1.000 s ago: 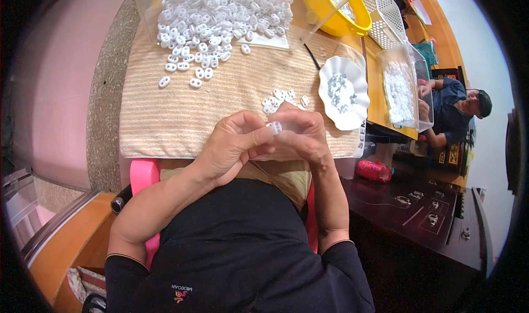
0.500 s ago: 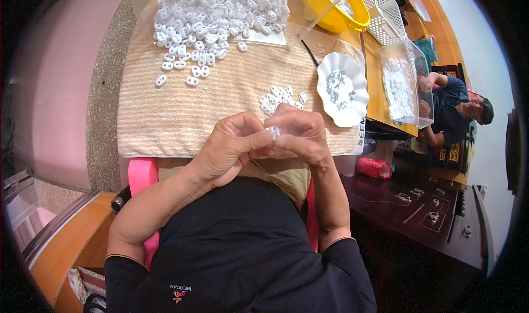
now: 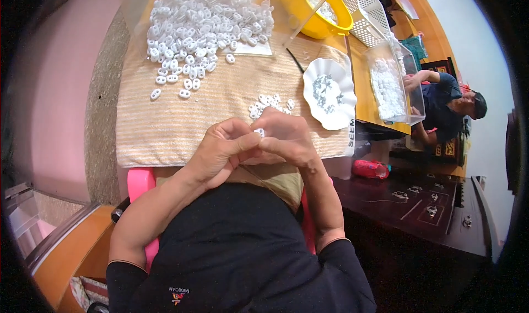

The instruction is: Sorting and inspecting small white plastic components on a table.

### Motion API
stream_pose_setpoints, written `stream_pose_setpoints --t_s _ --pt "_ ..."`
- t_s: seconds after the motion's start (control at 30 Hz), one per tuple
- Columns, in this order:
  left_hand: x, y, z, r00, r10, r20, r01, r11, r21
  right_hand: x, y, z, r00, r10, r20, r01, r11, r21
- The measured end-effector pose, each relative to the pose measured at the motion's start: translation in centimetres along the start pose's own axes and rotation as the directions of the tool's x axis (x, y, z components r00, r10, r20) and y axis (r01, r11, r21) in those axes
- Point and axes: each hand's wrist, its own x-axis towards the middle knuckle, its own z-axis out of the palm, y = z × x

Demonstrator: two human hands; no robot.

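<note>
A small white two-holed plastic piece (image 3: pixel 260 132) sits pinched between my hands, just above the near part of the striped towel. My left hand (image 3: pixel 220 150) has its thumb and forefinger closed on the piece from the left. My right hand (image 3: pixel 289 141) grips it from the right, its fingers curled and slightly blurred. Right behind my fingers lies a small group of similar white pieces (image 3: pixel 269 102). Farther back, at the upper left, spreads a large heap of two-holed pieces (image 3: pixel 204 29). A white wavy-edged dish (image 3: pixel 313 73) holding tiny grey bits stands to the right.
The striped towel (image 3: pixel 160 131) covers the table before me. A thin black stick (image 3: pixel 296 60) lies by the dish. Back right are a yellow basin (image 3: pixel 303 23), a perforated white basket (image 3: pixel 363 15) and a clear bin (image 3: pixel 416 101) of white pieces, where another person (image 3: pixel 449 101) works.
The whole view has shifted slightly, with the table's things now a little lower and farther left. My hands keep the same pinch on the white piece.
</note>
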Motion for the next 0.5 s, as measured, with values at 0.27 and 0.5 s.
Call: stream_pose_setpoints --t_s 0.27,0.5 --pt "0.1 -0.1 -0.5 1.000 0.009 -0.003 -0.009 1.000 0.020 0.4 -0.8 -0.8 0.990 -0.124 -0.065 0.122 0.992 -0.035" --pt "-0.1 0.2 0.2 1.000 -0.016 -0.023 0.017 0.999 0.052 1.4 -2.5 -5.3 0.778 -0.418 -0.470 0.249 0.891 -0.379"
